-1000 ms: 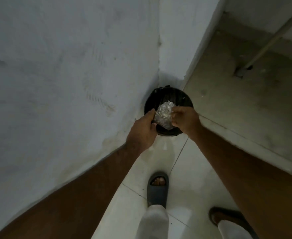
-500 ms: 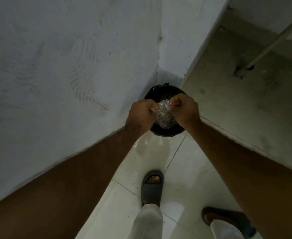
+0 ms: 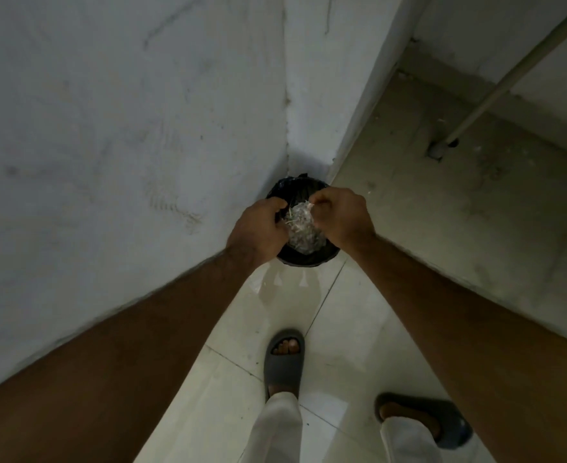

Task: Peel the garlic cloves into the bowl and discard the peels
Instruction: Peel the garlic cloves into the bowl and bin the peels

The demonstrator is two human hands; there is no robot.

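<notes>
Peels held over the corner bin

My left hand (image 3: 258, 228) pinched one edge of the clear bag of garlic peels (image 3: 304, 227), fingers curled tight; my right hand (image 3: 339, 217) gripped the other edge, the bag hanging between them above the black-lined bin (image 3: 295, 257). I judged that light peels could drift past the rim onto the tiled floor (image 3: 339, 329) if tipped fast.

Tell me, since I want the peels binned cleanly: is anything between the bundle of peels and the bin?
Nothing visible. Both hands, left and right, hold the bundle of peels directly over the open, black-lined bin in the wall corner.
</notes>
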